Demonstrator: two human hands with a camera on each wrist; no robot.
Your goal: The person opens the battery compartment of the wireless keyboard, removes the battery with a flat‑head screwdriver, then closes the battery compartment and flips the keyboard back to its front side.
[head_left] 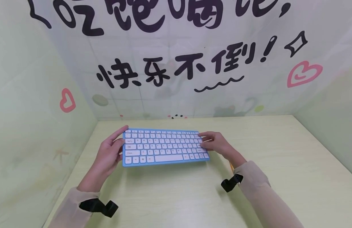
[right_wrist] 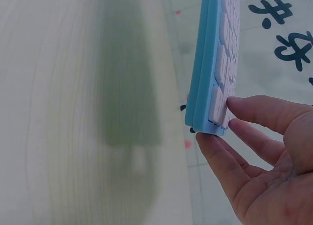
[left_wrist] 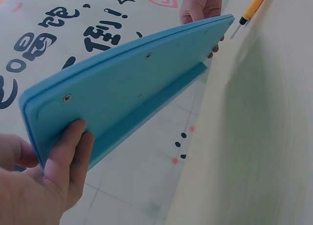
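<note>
A blue keyboard (head_left: 167, 146) with white keys is held up over the table, its keys facing the head camera. My left hand (head_left: 105, 155) grips its left end; in the left wrist view, fingers (left_wrist: 68, 156) press against the blue underside, where small screws (left_wrist: 67, 98) show. At the other end, my right hand (head_left: 219, 145) pinches the keyboard's edge. The right wrist view has the thumb (right_wrist: 259, 106) at the corner keys and other fingertips at the edge. Beneath the keyboard, its shadow falls on the tabletop.
A screwdriver (left_wrist: 255, 6) with a yellow handle lies on the pale wooden table (head_left: 278, 177); in the head view the right wrist mostly hides it. A white sheet (head_left: 176, 101) with black lettering hangs behind the table. Black wrist cameras (head_left: 99, 206) sit on both sleeves.
</note>
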